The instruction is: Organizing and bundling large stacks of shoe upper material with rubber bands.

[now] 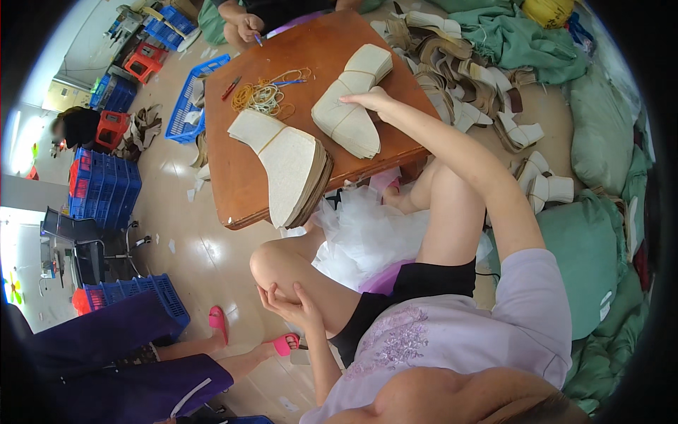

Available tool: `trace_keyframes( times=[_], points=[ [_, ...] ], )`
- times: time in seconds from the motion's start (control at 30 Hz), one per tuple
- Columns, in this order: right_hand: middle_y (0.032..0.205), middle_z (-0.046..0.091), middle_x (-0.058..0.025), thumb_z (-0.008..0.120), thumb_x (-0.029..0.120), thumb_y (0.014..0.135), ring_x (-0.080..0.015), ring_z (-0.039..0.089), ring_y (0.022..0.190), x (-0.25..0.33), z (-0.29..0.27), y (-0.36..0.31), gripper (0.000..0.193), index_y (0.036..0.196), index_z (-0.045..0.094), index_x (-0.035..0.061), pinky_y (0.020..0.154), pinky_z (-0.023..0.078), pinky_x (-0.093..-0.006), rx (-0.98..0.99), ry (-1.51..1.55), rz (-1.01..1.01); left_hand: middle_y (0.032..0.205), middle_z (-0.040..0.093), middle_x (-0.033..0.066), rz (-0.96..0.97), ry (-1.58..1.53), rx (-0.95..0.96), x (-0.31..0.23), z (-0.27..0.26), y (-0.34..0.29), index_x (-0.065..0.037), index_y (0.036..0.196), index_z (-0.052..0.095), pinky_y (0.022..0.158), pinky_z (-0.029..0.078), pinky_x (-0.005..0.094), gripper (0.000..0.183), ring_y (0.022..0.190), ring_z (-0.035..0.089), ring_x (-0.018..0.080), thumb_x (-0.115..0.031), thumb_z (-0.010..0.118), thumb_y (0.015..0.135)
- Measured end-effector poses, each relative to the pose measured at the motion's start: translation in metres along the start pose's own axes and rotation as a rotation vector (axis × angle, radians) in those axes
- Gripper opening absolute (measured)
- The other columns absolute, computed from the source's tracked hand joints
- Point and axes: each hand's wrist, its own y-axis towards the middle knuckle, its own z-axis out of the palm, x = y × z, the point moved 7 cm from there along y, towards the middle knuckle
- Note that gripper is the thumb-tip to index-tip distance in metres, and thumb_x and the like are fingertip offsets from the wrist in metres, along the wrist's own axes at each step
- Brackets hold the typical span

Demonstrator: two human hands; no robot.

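Observation:
My right hand [371, 102] is on a stack of cream boot-shaped pieces [346, 120] on the table. A finger or thumb lies across its top, and the other fingers are mostly hidden at its side. A thin band circles this stack. Left of it, a second banded stack of boot-shaped pieces [282, 166] overhangs the near table edge. My left hand [296, 309] rests on my leg beside the knee, fingers spread, holding nothing. Loose yellow rubber bands [258, 95] lie in a heap at the table's far side.
The brown wooden table [233, 191] also bears red-handled snips [231, 87] and a blue pen [288, 83]. Across it, another person's hand [248, 27] holds a blue pen-like thing. A blue crate [187, 116] stands left; bundled pieces [459, 71] and green sacks [572, 254] lie right.

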Motion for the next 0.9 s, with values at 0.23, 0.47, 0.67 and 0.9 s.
trace_keyframes(
  times=[0.23,0.47,0.67,0.9],
  points=[
    [0.107,0.056,-0.0177,0.075,0.013,0.063,-0.023,0.056,0.1,0.017,0.004,-0.044,0.056,0.107,0.051,-0.0105,0.085,0.046,-0.0321,0.121,0.426,0.117,0.132,0.02,0.0222,-0.029,-0.014,0.065,-0.013,0.009,0.008,-0.004,0.115,0.037,0.101,0.02,0.0501,0.043,0.125,0.023,0.0379,-0.016,0.058,0.08],
    [0.104,0.057,-0.0198,0.073,0.016,0.065,-0.0254,0.058,0.095,-0.014,-0.001,-0.006,0.056,0.107,0.05,-0.0123,0.085,0.046,-0.0334,-0.109,0.07,-0.017,0.125,0.036,0.0216,0.416,0.026,0.103,-0.092,0.03,0.03,-0.003,0.101,0.048,0.096,0.03,0.0455,0.03,0.116,0.039,0.035,-0.007,0.061,0.074],
    [0.096,0.061,-0.0138,0.069,0.014,0.067,-0.0221,0.058,0.094,0.014,0.0,-0.053,0.043,0.103,0.056,-0.0049,0.078,0.047,-0.0339,0.156,0.246,-0.009,0.128,0.042,0.0162,0.123,-0.525,0.843,-0.131,0.165,0.042,-0.003,0.129,0.036,0.089,0.04,0.0367,0.058,0.113,0.046,0.03,-0.012,0.062,0.077],
    [0.093,0.062,-0.0096,0.066,0.018,0.072,-0.0172,0.058,0.085,0.014,-0.001,-0.076,0.036,0.101,0.059,-0.0007,0.076,0.044,-0.0279,0.277,0.294,0.102,0.127,0.041,0.015,-0.592,-0.981,0.989,-0.134,0.258,0.069,0.0,0.133,0.026,0.089,0.041,0.0338,0.069,0.11,0.047,0.0229,-0.022,0.065,0.08]
  ],
)
